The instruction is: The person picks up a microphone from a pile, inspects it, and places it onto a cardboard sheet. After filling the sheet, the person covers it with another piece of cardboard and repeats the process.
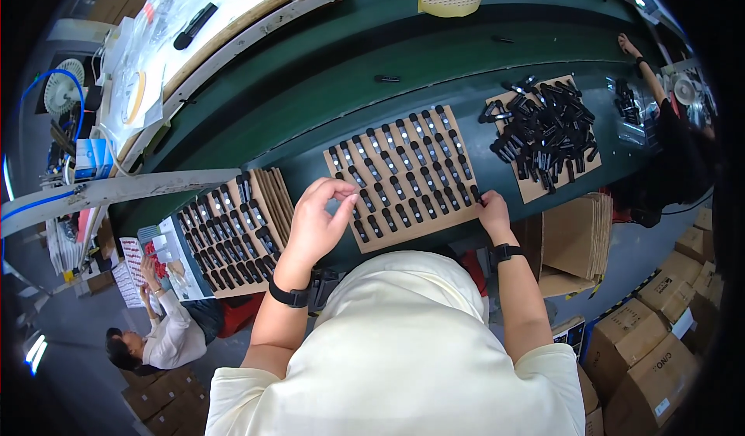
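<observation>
Rows of small black microphone-shaped pieces point(394, 185), each with a rounded dark head and a small pale mark, lie on a brown cardboard sheet point(380, 243) in front of me. My left hand point(320, 212) hovers over the sheet's left part, fingers curled in toward the thumb; anything between the tips is hidden. At the lower right corner, my right hand point(494, 212) has its thumb and fingers closed on the end piece point(476, 194) of the bottom row. Both wrists wear dark bands.
Right of the sheet, a jumbled heap of similar pieces point(547, 129) covers another cardboard point(535, 192). To the left stands a filled sheet on stacked cardboards point(273, 191). A green conveyor belt point(310, 71) runs behind. Co-workers sit at both sides; cartons point(636, 331) stand lower right.
</observation>
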`<state>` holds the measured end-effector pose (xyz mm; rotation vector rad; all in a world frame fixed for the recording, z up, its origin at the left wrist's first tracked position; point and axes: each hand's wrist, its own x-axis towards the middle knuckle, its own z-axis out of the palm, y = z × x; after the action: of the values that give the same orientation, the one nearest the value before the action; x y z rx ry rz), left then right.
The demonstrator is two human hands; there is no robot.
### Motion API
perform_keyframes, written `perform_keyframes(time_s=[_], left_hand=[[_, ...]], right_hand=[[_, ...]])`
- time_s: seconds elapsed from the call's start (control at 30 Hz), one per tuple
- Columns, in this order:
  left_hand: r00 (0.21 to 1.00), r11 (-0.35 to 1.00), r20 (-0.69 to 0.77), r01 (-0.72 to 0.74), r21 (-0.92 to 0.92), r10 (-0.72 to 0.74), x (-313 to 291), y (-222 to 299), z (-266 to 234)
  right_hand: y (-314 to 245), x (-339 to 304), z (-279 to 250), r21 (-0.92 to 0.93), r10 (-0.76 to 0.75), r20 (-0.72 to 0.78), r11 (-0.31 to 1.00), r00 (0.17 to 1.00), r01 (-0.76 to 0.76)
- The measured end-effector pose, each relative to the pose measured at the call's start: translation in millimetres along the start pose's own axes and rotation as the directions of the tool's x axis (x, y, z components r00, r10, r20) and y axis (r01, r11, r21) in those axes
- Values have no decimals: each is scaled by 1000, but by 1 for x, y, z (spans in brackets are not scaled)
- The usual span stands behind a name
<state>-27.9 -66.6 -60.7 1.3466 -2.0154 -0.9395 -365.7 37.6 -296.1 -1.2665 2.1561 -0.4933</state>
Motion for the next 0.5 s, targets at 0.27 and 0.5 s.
perform_keyframes(time_s=[0.27, 0.5], left_hand=[[999, 999, 1, 46, 16, -46, 5, -7, 3], [997, 997, -12, 75, -4, -75, 15, -15, 5]], right_hand=[[-3, 3, 7, 37, 31, 24, 999, 999, -32], [-14, 6, 0, 106, 100, 107, 988, 989, -111]])
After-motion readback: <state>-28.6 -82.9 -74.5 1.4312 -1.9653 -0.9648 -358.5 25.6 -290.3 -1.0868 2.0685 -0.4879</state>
